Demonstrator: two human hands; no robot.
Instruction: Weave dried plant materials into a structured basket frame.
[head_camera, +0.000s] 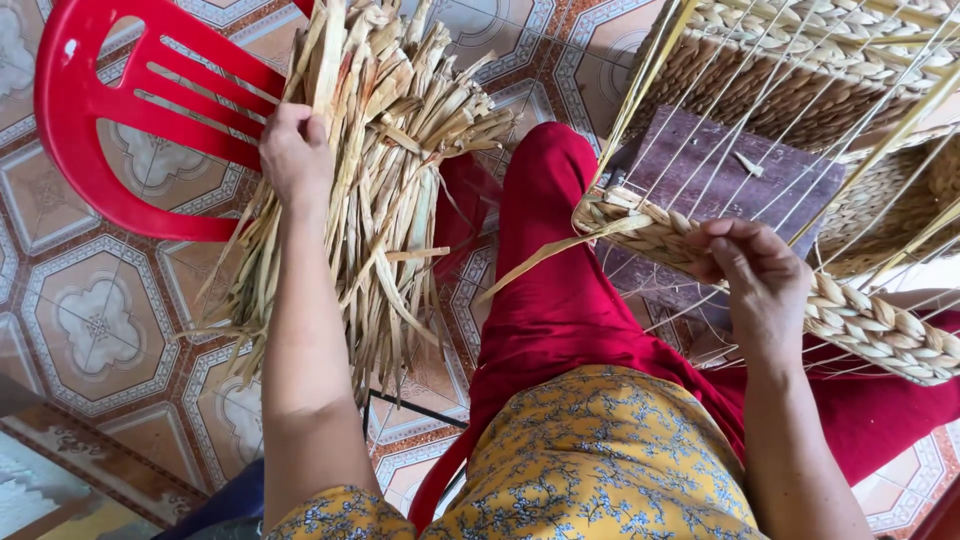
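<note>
Nearest to me my yellow flowered blouse (600, 460) covers my lap, with my red trouser leg (555, 290) stretching away over the patterned floor tiles (95, 325). On the right, my right hand (755, 275) pinches the braided rim of pale dried fibre (870, 320) on a half-woven wire-framed basket (800, 90), fingers clenched on the plait, a loose flat strand (545, 260) trailing left from it. Farther off on the left, my left hand (295, 150) grasps into a thick bundle of dried straw-coloured leaf strips (390, 160), fingers closed among the strands. The bundle rests against a red plastic slatted chair (110, 110) at far left
</note>
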